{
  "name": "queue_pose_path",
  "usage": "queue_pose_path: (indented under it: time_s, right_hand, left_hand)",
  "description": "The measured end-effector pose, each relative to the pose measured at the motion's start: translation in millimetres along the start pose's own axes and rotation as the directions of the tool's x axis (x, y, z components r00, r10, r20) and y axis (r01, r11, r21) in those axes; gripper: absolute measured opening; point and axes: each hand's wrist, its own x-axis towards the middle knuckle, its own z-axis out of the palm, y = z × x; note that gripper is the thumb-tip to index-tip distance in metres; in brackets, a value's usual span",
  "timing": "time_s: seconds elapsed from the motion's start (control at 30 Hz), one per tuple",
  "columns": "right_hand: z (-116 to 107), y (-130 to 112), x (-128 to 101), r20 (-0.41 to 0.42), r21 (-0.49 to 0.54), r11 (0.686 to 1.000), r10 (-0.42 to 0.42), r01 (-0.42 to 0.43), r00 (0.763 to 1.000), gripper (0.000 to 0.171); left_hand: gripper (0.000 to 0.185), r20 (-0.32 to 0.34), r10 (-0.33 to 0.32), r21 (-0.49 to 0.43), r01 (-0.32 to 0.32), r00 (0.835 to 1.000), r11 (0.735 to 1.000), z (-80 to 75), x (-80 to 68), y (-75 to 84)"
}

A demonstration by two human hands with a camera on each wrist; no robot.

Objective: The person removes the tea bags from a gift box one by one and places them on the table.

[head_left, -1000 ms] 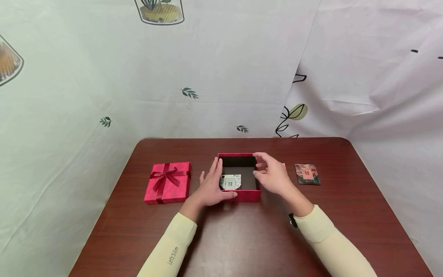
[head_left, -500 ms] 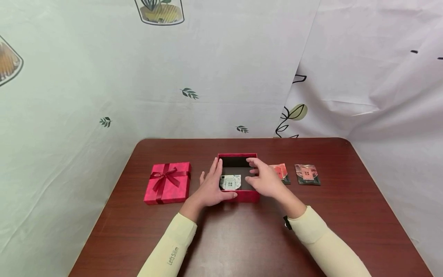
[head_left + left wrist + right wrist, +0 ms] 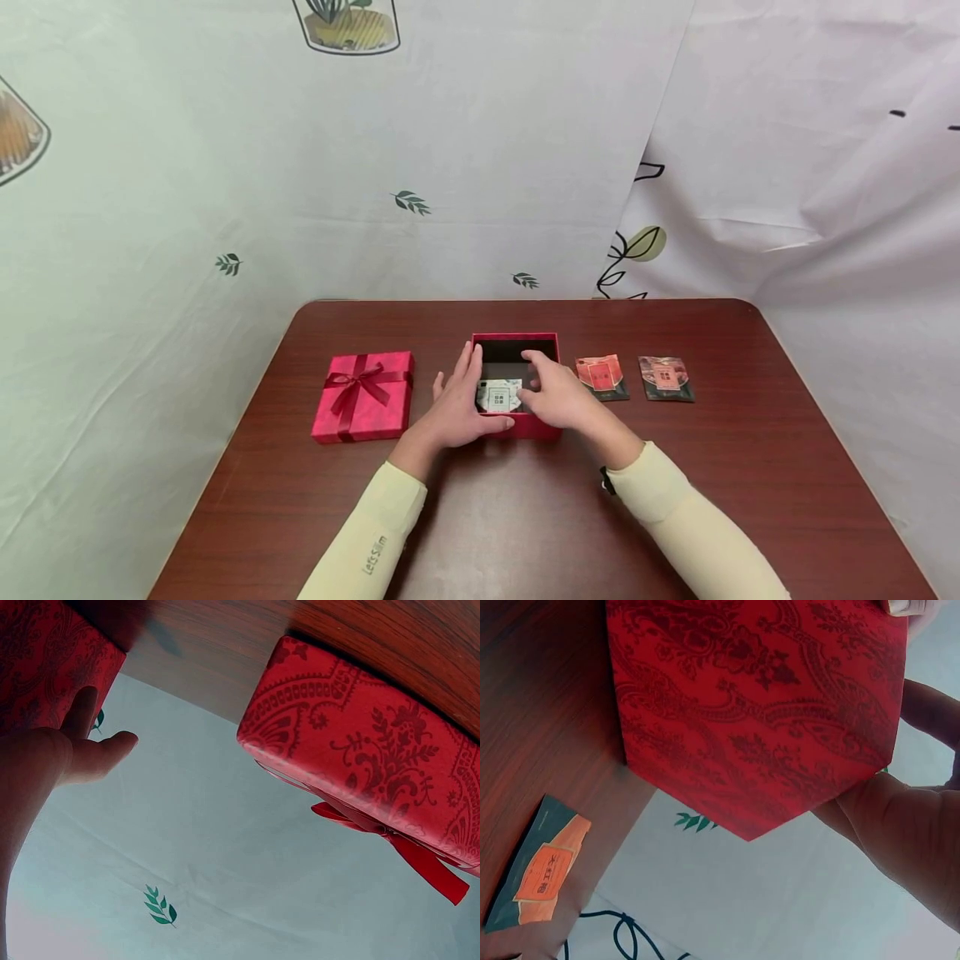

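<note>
Head view: open red box (image 3: 517, 346) sits mid-worktop (image 3: 525, 517), between both hands. Left hand (image 3: 459, 408) rests against the box's left wall, fingers (image 3: 468, 367) straight, thumb along the near wall. Right hand (image 3: 553, 396) reaches over the right wall, its fingers inside by a pale packet (image 3: 500, 394); whether they pinch it I cannot tell. Just right of those fingers lie 2 sachets, an orange one (image 3: 600, 376) and a darker one (image 3: 665, 377). Well left of the left fingers sits a ribboned red lid (image 3: 364, 395).

Left wrist view: straight fingers (image 3: 90, 754) beside red patterned card, with the lid (image 3: 375, 761) apart.

Right wrist view: the box wall (image 3: 757, 705) fills the frame, the orange sachet (image 3: 536, 874) nearby.
</note>
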Motion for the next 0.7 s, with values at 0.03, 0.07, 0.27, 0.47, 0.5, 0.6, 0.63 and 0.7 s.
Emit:
queue_pose_path:
  time_s: [0.03,0.07,0.27,0.47,0.5,0.6,0.63,0.7]
  right_hand:
    - [1,0,1,0.008,-0.015,1.0,0.0,0.0,1.0,0.066]
    - [3,0,2,0.016,-0.028,1.0,-0.001,0.001,1.0,0.066]
    - [9,-5,9,0.066,-0.091,0.996,0.011,-0.005,0.998,0.067]
    - [13,-9,16,0.107,-0.116,0.992,0.054,-0.042,0.993,0.069]
    - [14,-10,17,0.115,-0.122,0.991,0.064,-0.05,0.991,0.07]
    - [17,-9,22,0.137,-0.147,0.987,0.091,-0.07,0.986,0.072]
    - [19,-9,23,0.143,-0.157,0.985,0.094,-0.071,0.985,0.072]
    - [21,-8,26,0.155,-0.164,0.984,0.098,-0.072,0.983,0.073]
  left_hand:
    - [0.126,0.0,0.0,0.0,0.0,1.0,1.0,0.3,0.0,0.2]
    - [0.126,0.001,-0.002,0.0,0.002,1.0,1.0,0.4,0.1,0.2]
    - [0.126,0.0,-0.006,-0.002,0.006,1.0,1.0,1.1,1.3,-0.9]
    - [0.126,0.005,-0.009,-0.01,0.009,1.0,1.0,1.3,1.1,-1.0]
    - [0.126,0.006,-0.01,-0.011,0.01,1.0,1.0,1.3,1.0,-1.1]
    - [0.126,0.003,-0.005,-0.012,0.005,1.0,1.0,1.4,1.2,-1.2]
    - [0.126,0.001,-0.003,-0.013,0.003,1.0,1.0,1.3,1.4,-1.3]
    - [0.126,-0.002,-0.001,-0.014,0.001,1.0,1.0,1.0,1.5,-1.2]
